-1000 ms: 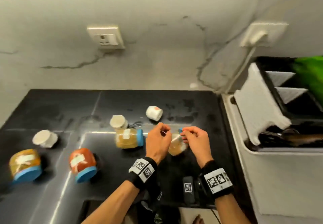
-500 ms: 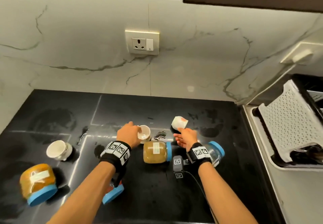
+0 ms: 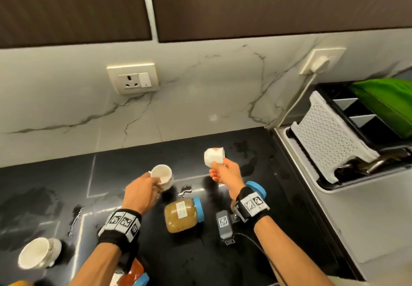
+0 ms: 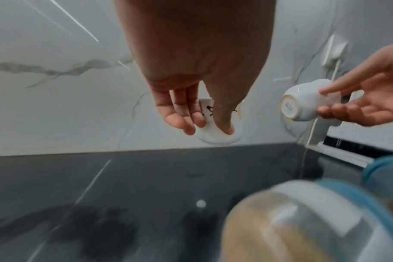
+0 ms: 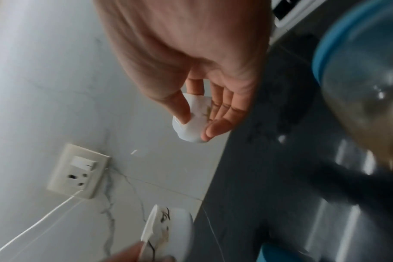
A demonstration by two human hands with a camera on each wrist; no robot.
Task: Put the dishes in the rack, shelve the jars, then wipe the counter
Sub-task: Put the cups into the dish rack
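Observation:
My left hand (image 3: 142, 187) (image 4: 204, 124) grips a white cup (image 3: 162, 175) (image 4: 215, 136) just above the black counter (image 3: 55, 185). My right hand (image 3: 225, 172) (image 5: 198, 115) pinches a second white cup (image 3: 214, 157) (image 4: 303, 101) (image 5: 193, 124) between thumb and fingers, lifted and lying sideways. A third white cup (image 3: 38, 252) lies on its side at the front left. A blue-lidded jar of brown grains (image 3: 181, 214) lies between my wrists. Another blue-lidded jar (image 3: 256, 188) is partly hidden behind my right wrist. The dish rack (image 3: 330, 143) stands at the right.
An orange-filled jar with a blue lid (image 3: 133, 274) peeks out under my left forearm. Wet patches (image 3: 185, 191) mark the counter. A wall socket (image 3: 133, 80) sits on the marble backsplash, dark cabinets (image 3: 267, 2) hang above. A green cloth (image 3: 388, 98) lies over the rack's far side.
Both hands have left the jars, reached back to the two cups and lifted them off the counter. The camera has tilted up toward the cabinets.

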